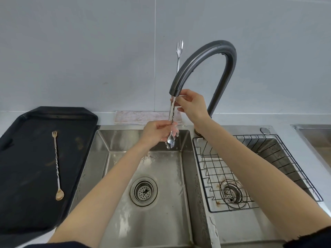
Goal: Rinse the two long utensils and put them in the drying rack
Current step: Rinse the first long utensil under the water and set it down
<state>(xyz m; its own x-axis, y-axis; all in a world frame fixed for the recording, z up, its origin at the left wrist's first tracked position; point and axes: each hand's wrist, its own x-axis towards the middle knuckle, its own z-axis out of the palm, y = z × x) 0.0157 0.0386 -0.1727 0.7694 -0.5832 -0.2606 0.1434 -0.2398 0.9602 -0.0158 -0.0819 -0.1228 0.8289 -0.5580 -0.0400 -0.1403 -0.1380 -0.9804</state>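
While water runs from the faucet, the right hand pinches the silver utensil upright and the left hand rubs its bowl clean; the gold utensil waits on the black tray, drying rack empty.

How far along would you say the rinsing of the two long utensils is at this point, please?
Nothing is finished: the drying rack in the right basin holds no utensil. In hand: the silver utensil stands upright in the stream from the faucet, the right hand gripping its stem and the left hand rubbing near its spoon end. Left: racking it, then rinsing and racking the gold utensil lying on the black tray.
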